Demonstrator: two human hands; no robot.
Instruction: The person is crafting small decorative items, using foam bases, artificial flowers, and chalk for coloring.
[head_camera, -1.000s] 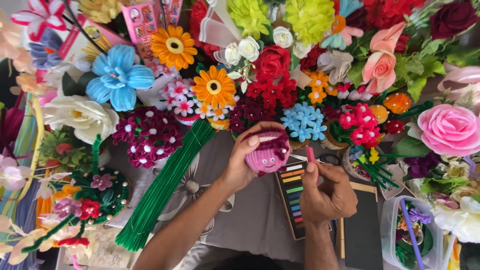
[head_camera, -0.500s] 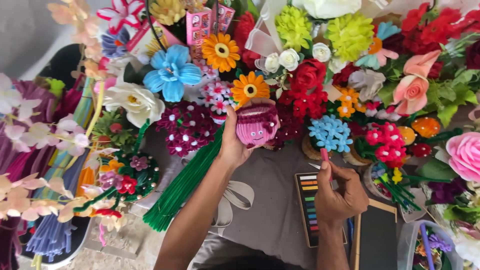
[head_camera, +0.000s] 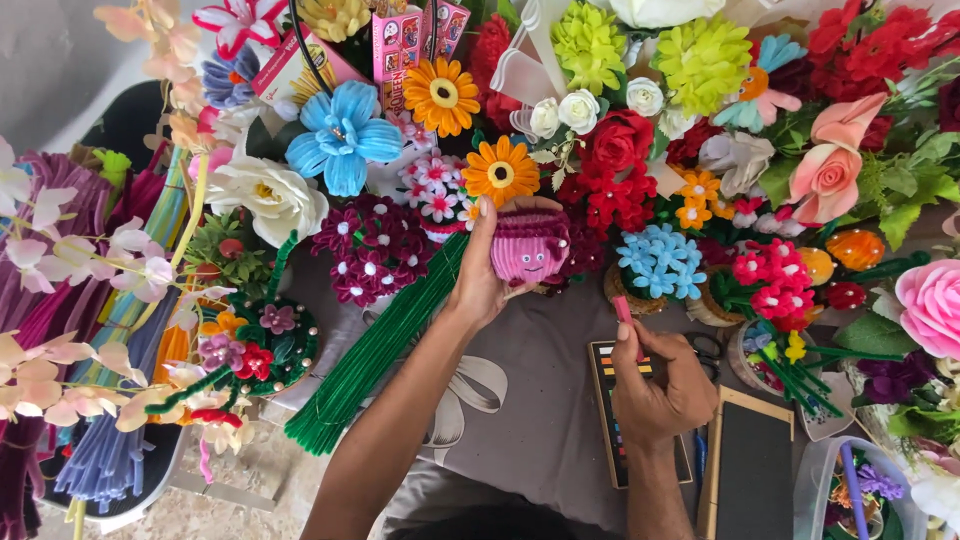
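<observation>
Head view. Left hand (head_camera: 487, 280): fingers curled around a pink ribbed pot with a small drawn face (head_camera: 529, 246), held up in front of the flowers. Right hand (head_camera: 657, 385): thumb and fingers pinched on a pink stick (head_camera: 625, 311), its tip pointing up toward the pot, apart from it. Under the right hand: a flat box of coloured sticks (head_camera: 606, 385) on grey cloth (head_camera: 540, 420). Left of the left forearm: a bundle of green stems (head_camera: 385, 345). Behind the pot: an orange daisy (head_camera: 500, 171), red roses (head_camera: 615, 150), a blue flower cluster (head_camera: 655, 258).
</observation>
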